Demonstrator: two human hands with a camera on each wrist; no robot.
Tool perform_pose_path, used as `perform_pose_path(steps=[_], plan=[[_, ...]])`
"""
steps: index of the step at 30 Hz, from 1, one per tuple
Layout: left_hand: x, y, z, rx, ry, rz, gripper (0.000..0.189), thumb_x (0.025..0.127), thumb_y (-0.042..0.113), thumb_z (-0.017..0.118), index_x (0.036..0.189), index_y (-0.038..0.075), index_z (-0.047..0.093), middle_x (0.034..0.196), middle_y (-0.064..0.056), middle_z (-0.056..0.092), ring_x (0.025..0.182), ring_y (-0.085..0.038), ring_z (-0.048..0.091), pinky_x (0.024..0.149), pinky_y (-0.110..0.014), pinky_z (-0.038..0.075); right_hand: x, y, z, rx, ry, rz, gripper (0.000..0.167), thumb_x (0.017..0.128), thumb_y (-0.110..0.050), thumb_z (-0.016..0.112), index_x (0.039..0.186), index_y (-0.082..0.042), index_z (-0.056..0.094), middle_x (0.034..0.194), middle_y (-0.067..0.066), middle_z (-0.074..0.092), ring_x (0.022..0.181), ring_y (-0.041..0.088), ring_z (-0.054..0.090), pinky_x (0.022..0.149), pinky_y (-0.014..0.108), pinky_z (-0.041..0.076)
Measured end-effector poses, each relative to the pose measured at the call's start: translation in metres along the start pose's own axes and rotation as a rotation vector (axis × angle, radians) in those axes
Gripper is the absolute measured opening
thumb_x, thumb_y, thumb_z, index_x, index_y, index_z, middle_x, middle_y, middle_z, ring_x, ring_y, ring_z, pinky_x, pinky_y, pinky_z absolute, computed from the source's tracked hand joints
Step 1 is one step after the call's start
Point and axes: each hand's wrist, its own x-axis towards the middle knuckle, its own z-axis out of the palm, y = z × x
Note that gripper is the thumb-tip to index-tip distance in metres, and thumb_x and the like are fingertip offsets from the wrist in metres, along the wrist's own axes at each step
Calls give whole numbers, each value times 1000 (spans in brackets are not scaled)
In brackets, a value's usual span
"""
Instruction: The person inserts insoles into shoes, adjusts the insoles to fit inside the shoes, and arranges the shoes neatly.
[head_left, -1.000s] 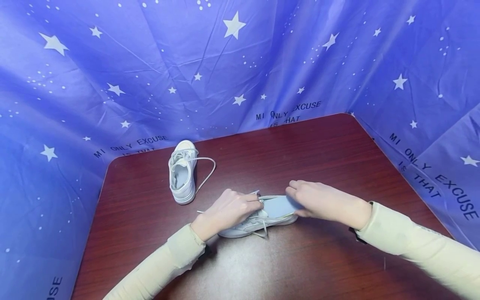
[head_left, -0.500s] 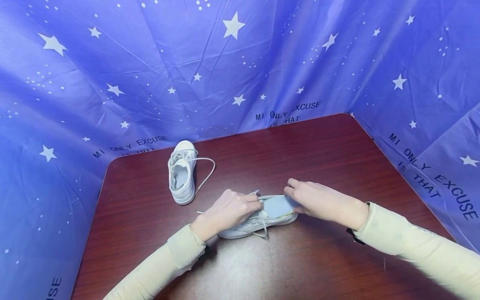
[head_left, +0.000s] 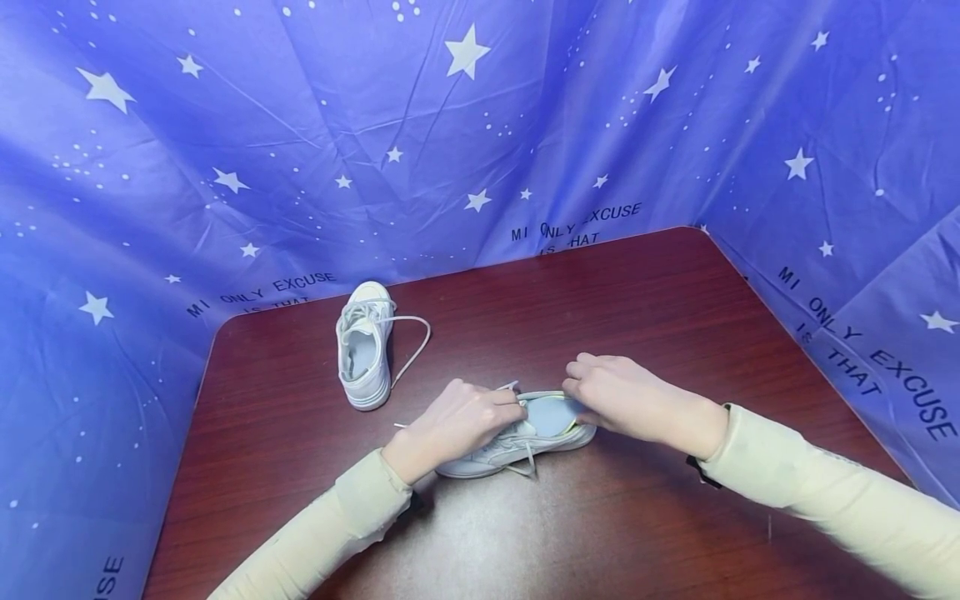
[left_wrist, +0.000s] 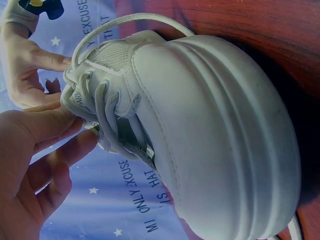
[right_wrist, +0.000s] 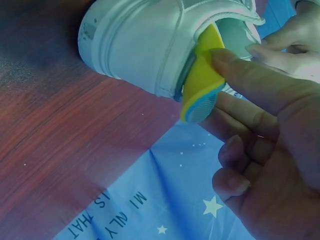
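Note:
A white lace-up sneaker [head_left: 487, 460] lies on the table at center, toe to the left, its laces loose. Over its front, my left hand [head_left: 459, 421] pinches the top of the tongue [left_wrist: 75, 92] between thumb and fingers. At the heel end, my right hand [head_left: 637, 397] pinches the rear of an insole [head_left: 551, 416] with a blue-grey top. In the right wrist view the insole's yellow underside [right_wrist: 202, 82] shows, its heel part bent and sticking out of the shoe opening. The insole's front part is hidden inside the shoe.
A second white sneaker [head_left: 366, 390] stands farther back on the left, one lace [head_left: 420, 346] looping out to its right. The reddish-brown table [head_left: 637, 292] ends against a blue star-printed curtain [head_left: 315, 125] at the back and sides.
My right hand has shifted a little left toward the shoe opening, and less of the insole shows at the heel. My left hand has stayed at the tongue.

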Motion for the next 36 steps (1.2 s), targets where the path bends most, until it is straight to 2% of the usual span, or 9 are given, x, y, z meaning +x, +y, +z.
perform_pose_path(steps=[17, 36], plan=[[1, 1, 1, 8, -5, 4, 15, 98, 16, 68, 85, 21, 63, 79, 7, 60, 56, -10, 58, 44, -29, 39, 1, 1, 17, 7, 66, -36, 31, 71, -17, 90, 83, -12, 62, 80, -3, 52, 74, 18, 53, 60, 33, 48], [0, 1, 2, 12, -10, 7, 14, 98, 17, 68, 85, 20, 64, 78, 8, 60, 55, -10, 56, 43, -28, 37, 2, -2, 33, 58, 50, -23, 26, 76, -18, 88, 87, -12, 65, 82, -3, 54, 75, 17, 54, 61, 33, 49]])
